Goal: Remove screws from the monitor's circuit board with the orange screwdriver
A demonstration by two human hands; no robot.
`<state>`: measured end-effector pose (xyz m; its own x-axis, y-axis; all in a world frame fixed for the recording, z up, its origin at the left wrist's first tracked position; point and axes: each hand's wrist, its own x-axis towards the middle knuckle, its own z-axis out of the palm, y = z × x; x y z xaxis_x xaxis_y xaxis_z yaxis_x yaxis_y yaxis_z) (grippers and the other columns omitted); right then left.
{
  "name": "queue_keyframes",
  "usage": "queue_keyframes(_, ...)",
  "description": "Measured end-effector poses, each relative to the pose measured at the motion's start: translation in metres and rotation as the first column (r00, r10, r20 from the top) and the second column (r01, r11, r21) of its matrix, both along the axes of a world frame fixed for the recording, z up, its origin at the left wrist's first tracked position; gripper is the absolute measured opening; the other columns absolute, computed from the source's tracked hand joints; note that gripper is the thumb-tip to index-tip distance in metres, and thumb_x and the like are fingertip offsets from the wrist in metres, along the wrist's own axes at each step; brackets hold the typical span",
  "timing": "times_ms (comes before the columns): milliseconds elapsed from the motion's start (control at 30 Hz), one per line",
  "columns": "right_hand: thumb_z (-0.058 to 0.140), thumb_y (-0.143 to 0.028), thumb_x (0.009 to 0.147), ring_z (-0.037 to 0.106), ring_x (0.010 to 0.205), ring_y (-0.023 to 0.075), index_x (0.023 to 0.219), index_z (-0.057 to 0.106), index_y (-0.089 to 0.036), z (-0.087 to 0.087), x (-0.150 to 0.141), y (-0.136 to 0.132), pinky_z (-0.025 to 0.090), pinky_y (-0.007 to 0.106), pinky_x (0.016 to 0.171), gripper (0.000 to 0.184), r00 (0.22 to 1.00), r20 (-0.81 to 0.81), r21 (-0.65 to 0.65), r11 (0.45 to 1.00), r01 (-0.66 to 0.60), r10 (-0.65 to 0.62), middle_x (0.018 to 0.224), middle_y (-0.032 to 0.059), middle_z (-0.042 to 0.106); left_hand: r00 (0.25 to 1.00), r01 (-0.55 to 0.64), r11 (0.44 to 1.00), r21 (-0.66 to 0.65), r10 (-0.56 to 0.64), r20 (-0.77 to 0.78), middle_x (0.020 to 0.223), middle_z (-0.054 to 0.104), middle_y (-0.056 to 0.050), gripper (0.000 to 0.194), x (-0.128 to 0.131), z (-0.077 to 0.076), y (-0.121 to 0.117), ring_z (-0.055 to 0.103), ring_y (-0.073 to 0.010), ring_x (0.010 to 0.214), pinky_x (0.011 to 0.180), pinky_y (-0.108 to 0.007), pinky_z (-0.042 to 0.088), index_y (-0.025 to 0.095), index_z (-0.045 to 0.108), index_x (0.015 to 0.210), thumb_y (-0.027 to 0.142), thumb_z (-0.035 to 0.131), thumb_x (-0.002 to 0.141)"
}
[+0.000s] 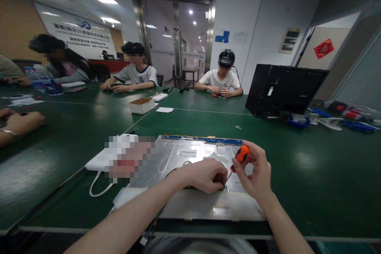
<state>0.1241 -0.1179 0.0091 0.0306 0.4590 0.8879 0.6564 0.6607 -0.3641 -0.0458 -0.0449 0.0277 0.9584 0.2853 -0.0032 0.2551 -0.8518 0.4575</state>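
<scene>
A flat silvery metal panel (175, 154) lies on the table before me, with a blue circuit board strip (190, 139) along its far edge. My right hand (257, 170) grips the orange and black handle of a screwdriver (241, 154), tilted with its shaft pointing down and left to the panel. My left hand (208, 174) rests over the panel with curled fingers close to the screwdriver's tip. Those fingers are pinched together near a round fitting, and what is between them is hidden. A dark cable runs from under my left forearm toward the table's front edge.
Left of the panel lies a white device (101, 159) with a white cable, partly blurred out. Farther off are a small open cardboard box (142, 106), a black monitor housing (285, 89) and a blue tray (298, 121). Several people sit around the green table (321, 174).
</scene>
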Motion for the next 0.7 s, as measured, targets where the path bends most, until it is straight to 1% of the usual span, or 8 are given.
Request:
queue_keyframes(233, 0.062, -0.02, 0.09, 0.057, 0.053, 0.0095, 0.129, 0.047, -0.022, 0.0009, -0.0002, -0.0002, 0.05, 0.019, 0.046, 0.042, 1.0, -0.002, 0.001, 1.0, -0.001, 0.001, 0.078, -0.0021, 0.059, 1.0, -0.016, 0.998, 0.064, 0.017, -0.02, 0.063, 0.062, 0.003, 0.01, 0.0014, 0.0031, -0.0045, 0.051, -0.0116, 0.055, 0.054, -0.021, 0.037, 0.017, 0.063, 0.07, 0.008, 0.066, 0.071)
queue_keyframes(533, 0.062, -0.021, 0.089, 0.057, 0.053, 0.0099, 0.129, 0.048, -0.022, -0.0001, 0.0005, -0.0005, 0.05, 0.021, 0.048, 0.042, 1.0, -0.02, -0.01, 1.0, 0.019, -0.019, 0.078, -0.0025, 0.059, 0.999, -0.003, 0.998, 0.069, 0.005, -0.034, 0.062, 0.063, 0.003, 0.009, 0.0008, 0.0025, -0.0022, 0.052, -0.0114, 0.054, 0.053, -0.021, 0.038, 0.017, 0.065, 0.069, 0.011, 0.068, 0.074)
queue_keyframes(700, 0.062, -0.021, 0.089, 0.057, 0.054, 0.0101, 0.129, 0.048, -0.022, -0.0005, 0.0, -0.0004, 0.05, 0.02, 0.047, 0.043, 1.0, -0.023, -0.01, 1.0, 0.004, -0.004, 0.078, -0.0024, 0.06, 0.999, 0.011, 0.998, 0.061, -0.009, -0.035, 0.061, 0.061, 0.004, 0.011, 0.0005, 0.0042, -0.0008, 0.05, -0.0108, 0.054, 0.054, -0.021, 0.038, 0.016, 0.065, 0.069, 0.005, 0.064, 0.071)
